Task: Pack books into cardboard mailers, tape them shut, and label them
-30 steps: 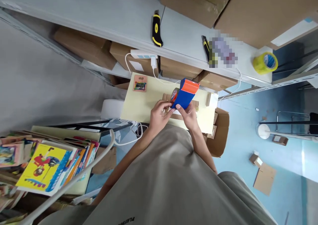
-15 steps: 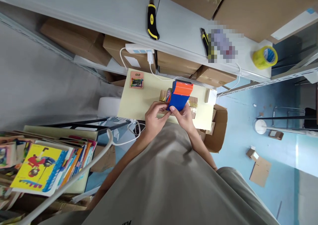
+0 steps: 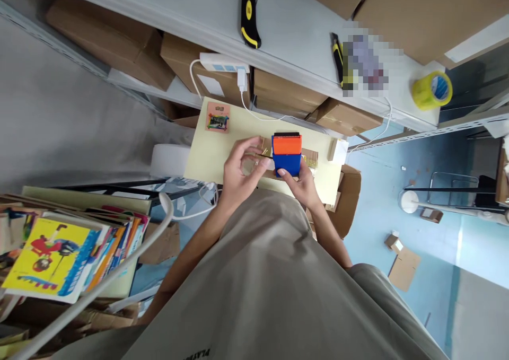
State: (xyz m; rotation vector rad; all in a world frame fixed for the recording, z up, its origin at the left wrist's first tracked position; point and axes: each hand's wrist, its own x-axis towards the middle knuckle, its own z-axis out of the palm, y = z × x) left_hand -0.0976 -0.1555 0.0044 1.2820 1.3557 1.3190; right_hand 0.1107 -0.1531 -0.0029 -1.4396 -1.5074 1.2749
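A blue tape dispenser (image 3: 287, 165) with an orange upper part and a dark serrated edge stands upright over the cream table. My right hand (image 3: 305, 184) is closed on its lower right side, with the thumb across the front. Beside its left edge, my left hand (image 3: 242, 170) is curved with thumb and fingers apart. The left thumb tip comes close to the dispenser, where a thin dark strip shows; I cannot tell whether the thumb touches it. Behind the dispenser lies a brown cardboard box (image 3: 310, 158) with shiny tape on it, partly hidden.
Cream table (image 3: 194, 161) holds a pink picture card (image 3: 218, 117) and a small white box (image 3: 338, 151). The grey shelf above carries cutters (image 3: 249, 15) and yellow tape (image 3: 431, 90). An open carton (image 3: 350, 201) stands right; books (image 3: 51, 254) and a white tube (image 3: 131, 259) are left.
My left hand has moved left, off the dispenser, and its fingers have spread. The dispenser has turned more upright and faces me squarely, still in my right hand. The camera view has shifted slightly.
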